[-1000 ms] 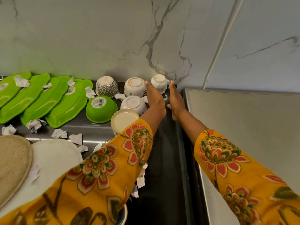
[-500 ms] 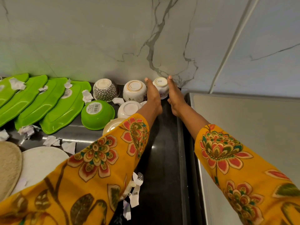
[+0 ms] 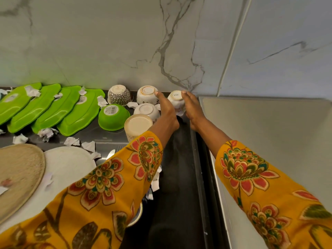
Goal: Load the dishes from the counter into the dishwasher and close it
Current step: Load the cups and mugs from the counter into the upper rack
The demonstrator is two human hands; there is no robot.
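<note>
Far left, front: a round woven tan mat (image 3: 18, 175) is lying over a round white plate (image 3: 70, 164) on the dark counter (image 3: 100, 139).
Left, back: four bright green leaf-shaped plastic trays (image 3: 53, 108) are lying overlapped in a row along the marble wall (image 3: 107, 42), with torn white paper scraps (image 3: 71, 141) scattered on and around them.
Centre left: a green plastic bowl (image 3: 113, 117) is standing upside down, a barcode label on its base.
Centre, back: a dark dotted ceramic bowl (image 3: 120, 95) and a white floral ceramic bowl (image 3: 147, 95) are standing upside down by the wall.
Centre, front: a second white bowl (image 3: 146, 110) and a cream tumbler (image 3: 139, 126) are standing upside down just in front of them.
Left hand: the left hand (image 3: 166, 109) is being stretched forward with straight fingers, resting against the left side of the small cup; the thumb is touching the white floral bowl.
Task item: a small white floral ceramic cup (image 3: 177, 100) is being held upside down between the two hands, at the back of the counter by the wall.
Right hand: the right hand (image 3: 193, 108) is being pressed with straight fingers against the cup's right side.
Right: a flat brushed-steel surface (image 3: 265, 141) is lying beside the counter.
</note>
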